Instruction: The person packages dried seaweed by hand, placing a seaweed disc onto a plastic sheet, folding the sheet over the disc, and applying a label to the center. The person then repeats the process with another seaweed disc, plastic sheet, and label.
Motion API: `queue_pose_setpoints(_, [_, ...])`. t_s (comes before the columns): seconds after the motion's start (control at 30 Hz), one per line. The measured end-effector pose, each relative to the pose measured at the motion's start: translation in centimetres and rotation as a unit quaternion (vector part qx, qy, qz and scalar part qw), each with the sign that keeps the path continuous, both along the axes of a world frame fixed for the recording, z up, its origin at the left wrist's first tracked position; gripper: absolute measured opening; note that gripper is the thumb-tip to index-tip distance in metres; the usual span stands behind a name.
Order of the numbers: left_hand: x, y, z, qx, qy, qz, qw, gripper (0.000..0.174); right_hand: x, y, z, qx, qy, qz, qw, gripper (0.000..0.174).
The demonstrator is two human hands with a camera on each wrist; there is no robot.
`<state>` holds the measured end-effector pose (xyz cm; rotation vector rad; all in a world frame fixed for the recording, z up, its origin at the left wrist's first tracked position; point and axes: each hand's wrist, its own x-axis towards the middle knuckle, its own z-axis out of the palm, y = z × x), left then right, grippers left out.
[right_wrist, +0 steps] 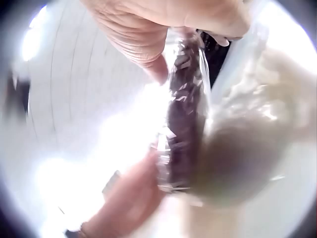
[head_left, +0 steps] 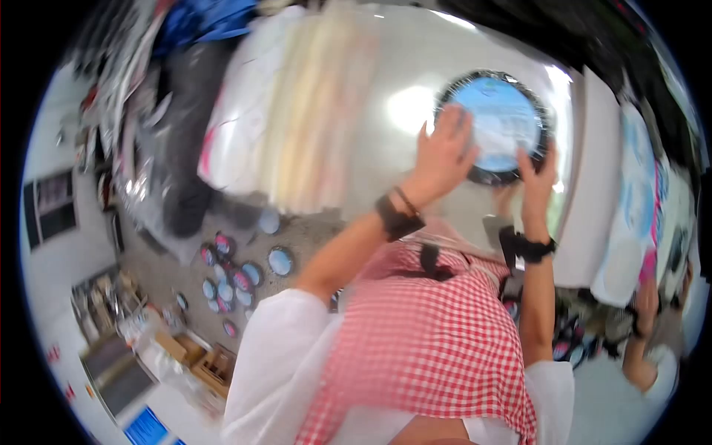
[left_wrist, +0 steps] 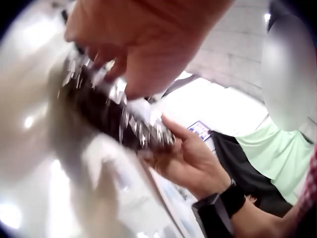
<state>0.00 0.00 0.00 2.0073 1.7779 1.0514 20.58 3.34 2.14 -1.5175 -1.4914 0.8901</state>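
A flat round package (head_left: 495, 122) has a blue printed face and a dark rim in crinkled clear wrap. It is over the shiny table (head_left: 393, 67) in the head view. My left hand (head_left: 443, 152) grips its near left side, the thumb over the blue face. On the right, my right hand (head_left: 538, 182) holds the rim, its thumb on the face and its fingers at the outer edge. Both wrist views show the dark wrapped rim (left_wrist: 114, 116) nearly edge-on; in the right one the package (right_wrist: 184, 114) is mirrored in the tabletop. The fingertips under it are hidden.
Stacked white and cream bundles (head_left: 304, 111) lie left of the package. More plastic-wrapped packs (head_left: 629, 200) stand at the right. Several round packages (head_left: 241, 279) lie on the floor to the left, near cardboard boxes (head_left: 213, 363). Another person's arm (head_left: 644, 319) reaches in at the right.
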Motion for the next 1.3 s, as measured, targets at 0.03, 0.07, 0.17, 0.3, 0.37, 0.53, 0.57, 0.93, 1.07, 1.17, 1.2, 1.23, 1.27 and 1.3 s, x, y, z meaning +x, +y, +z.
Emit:
queue_pose_setpoints(0.03, [0.2,0.1,2.7,-0.06,0.067,-0.014,0.996,0.052,-0.1,0.4,2.8,-0.017,0.178,-0.008,0.984,0.062])
queue_pose_setpoints(0.07, [-1.1,0.0,5.2,-0.09,0.025,-0.078,0.993,0.038,0.2,0.8,5.2,0.017,0.145,0.02,0.989,0.054])
queue_pose_setpoints(0.17, [-16.3,-3.1,12.5,0.095,0.051,0.07,0.992,0.034,-1.4,0.0,9.7,0.296,-0.165,0.15,0.929,0.044])
queue_pose_setpoints(0.3, [-33.4,-8.6,7.9,-0.091,0.443,0.431,0.781,0.034,-2.3,-0.6,5.5,0.267,-0.415,0.294,0.819,0.05])
queue_pose_setpoints(0.37, [-34.9,-11.3,2.7,-0.167,0.382,0.326,0.849,0.037,-2.8,-2.1,3.3,0.202,-0.415,0.33,0.824,0.059])
queue_pose_setpoints(0.53, [-30.2,-10.9,6.2,-0.168,0.327,0.297,0.881,0.059,-3.3,-2.0,3.0,0.213,-0.381,0.297,0.849,0.056])
queue_pose_setpoints(0.57, [-29.6,-10.6,7.6,-0.194,0.235,0.32,0.897,0.065,-3.2,-2.0,3.0,0.214,-0.375,0.298,0.851,0.055])
queue_pose_setpoints(0.93, [-21.2,-11.2,1.3,-0.054,0.248,0.234,0.939,0.046,-3.2,-1.8,2.6,0.223,-0.389,0.288,0.846,0.054])
queue_pose_setpoints(1.07, [-24.6,-14.9,1.6,-0.193,0.141,0.191,0.952,0.047,-3.3,-1.8,2.2,0.224,-0.404,0.285,0.84,0.053])
queue_pose_setpoints(1.17, [-28.0,-15.7,4.7,0.03,0.464,0.427,0.776,0.039,-3.5,-1.8,2.1,0.225,-0.407,0.281,0.839,0.053])
queue_pose_setpoints(1.2, [-29.2,-16.1,3.8,0.034,0.408,0.415,0.812,0.04,-3.5,-1.7,2.0,0.228,-0.411,0.28,0.837,0.053])
queue_pose_setpoints(1.23, [-30.2,-16.6,2.5,0.037,0.35,0.402,0.845,0.041,-3.4,-1.7,1.9,0.23,-0.414,0.28,0.835,0.053])
queue_pose_setpoints(1.27, [-30.9,-17.0,1.3,0.041,0.292,0.387,0.874,0.042,-3.4,-1.7,1.7,0.232,-0.418,0.279,0.833,0.052])
queue_pose_setpoints(1.3, [-30.5,-17.1,1.7,0.034,0.274,0.395,0.876,0.041,-3.4,-1.9,1.7,0.231,-0.417,0.278,0.834,0.052])
